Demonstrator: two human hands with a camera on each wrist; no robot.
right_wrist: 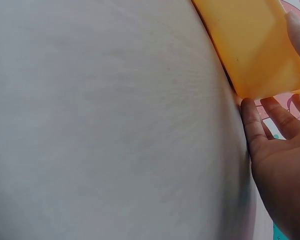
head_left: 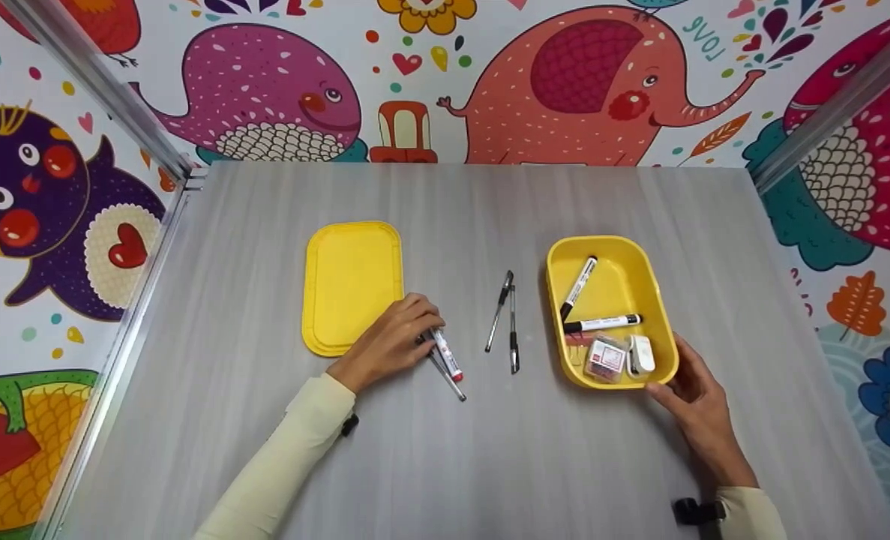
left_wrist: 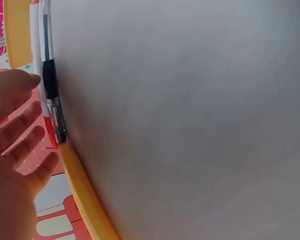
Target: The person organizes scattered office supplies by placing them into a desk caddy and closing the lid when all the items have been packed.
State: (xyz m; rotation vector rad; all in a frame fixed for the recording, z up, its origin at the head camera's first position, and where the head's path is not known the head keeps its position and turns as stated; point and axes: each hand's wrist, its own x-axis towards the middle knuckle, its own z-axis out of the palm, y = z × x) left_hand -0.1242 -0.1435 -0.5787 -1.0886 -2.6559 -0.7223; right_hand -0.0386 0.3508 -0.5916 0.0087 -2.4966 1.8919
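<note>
My left hand (head_left: 396,337) is over a red-capped white marker (head_left: 447,355) and a clear pen with a black grip (head_left: 448,376), lying side by side. In the left wrist view, the thumb comes close to the marker (left_wrist: 36,45) and pen (left_wrist: 50,82); the other fingers are loosely bent and spread. A firm hold does not show. My right hand (head_left: 703,412) rests at the near right corner of a yellow box (head_left: 666,322). Its thumb lies by the near wall, and fairly straight fingers touch the side, also seen in the right wrist view.
The box holds two black-capped markers (head_left: 602,324), a small clear case (head_left: 606,358), a white item (head_left: 640,355) and some clips. Two black-gripped pens (head_left: 499,311) lie left of it. A yellow lid (head_left: 355,285) lies behind the left hand. Patterned panels (head_left: 265,82) border the grey table.
</note>
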